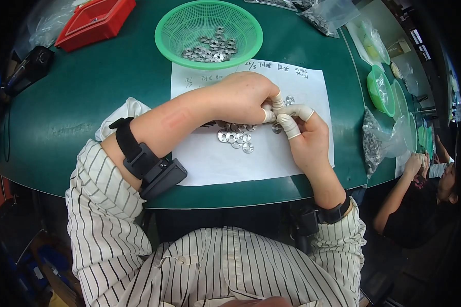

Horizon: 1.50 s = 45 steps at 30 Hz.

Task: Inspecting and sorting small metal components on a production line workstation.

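Observation:
My left hand (248,97) reaches across a white paper sheet (215,166), with finger cots on its thumb and fingertips. My right hand (310,138), also in white finger cots, meets it there. Both hands pinch closed, fingertips against fingertips; whatever lies between them is hidden. Round metal discs with holes (232,137) lie loosely grouped on the paper, partly under my left wrist. A few more discs (290,100) show just beyond the fingers. At the far edge of the paper stands a green mesh basket (166,45) with a heap of similar metal pieces (210,48) inside.
A red plastic tray (95,25) and a black device (30,69) stand at the far left of the green table (61,133). Clear bags of metal parts (372,146) and a smaller green basket (380,92) lie right. Another person (417,204) works beyond them.

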Each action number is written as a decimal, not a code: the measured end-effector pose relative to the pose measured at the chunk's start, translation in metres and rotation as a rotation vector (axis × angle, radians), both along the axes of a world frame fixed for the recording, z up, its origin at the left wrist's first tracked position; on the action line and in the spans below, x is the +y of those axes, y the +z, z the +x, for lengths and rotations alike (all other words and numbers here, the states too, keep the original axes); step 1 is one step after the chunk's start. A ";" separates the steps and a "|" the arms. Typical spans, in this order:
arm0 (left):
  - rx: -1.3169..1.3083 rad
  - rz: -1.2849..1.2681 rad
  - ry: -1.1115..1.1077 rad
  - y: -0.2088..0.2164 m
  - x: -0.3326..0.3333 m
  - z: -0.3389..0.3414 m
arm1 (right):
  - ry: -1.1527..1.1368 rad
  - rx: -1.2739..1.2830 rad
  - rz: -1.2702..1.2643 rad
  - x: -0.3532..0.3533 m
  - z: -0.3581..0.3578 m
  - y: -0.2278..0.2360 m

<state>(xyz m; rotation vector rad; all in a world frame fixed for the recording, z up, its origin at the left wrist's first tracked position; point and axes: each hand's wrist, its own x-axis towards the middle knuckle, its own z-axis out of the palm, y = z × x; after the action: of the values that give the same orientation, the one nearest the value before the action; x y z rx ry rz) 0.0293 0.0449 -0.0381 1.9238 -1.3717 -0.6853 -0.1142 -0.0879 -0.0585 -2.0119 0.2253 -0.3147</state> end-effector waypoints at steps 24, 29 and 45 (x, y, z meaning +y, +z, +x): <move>0.019 -0.029 0.011 0.002 0.001 -0.001 | 0.071 -0.094 -0.131 -0.002 0.003 0.000; 0.053 -0.035 0.008 -0.009 0.000 -0.001 | -0.129 -0.199 0.312 -0.007 0.001 0.003; 0.065 -0.015 -0.025 0.005 0.000 -0.018 | -0.198 -0.229 0.320 -0.020 0.011 -0.008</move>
<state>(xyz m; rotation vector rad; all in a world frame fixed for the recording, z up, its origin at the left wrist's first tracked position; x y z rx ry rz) 0.0113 0.0447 -0.0328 1.8594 -1.3597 -0.7408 -0.1027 -0.1081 -0.0665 -1.6251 0.3102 -0.5925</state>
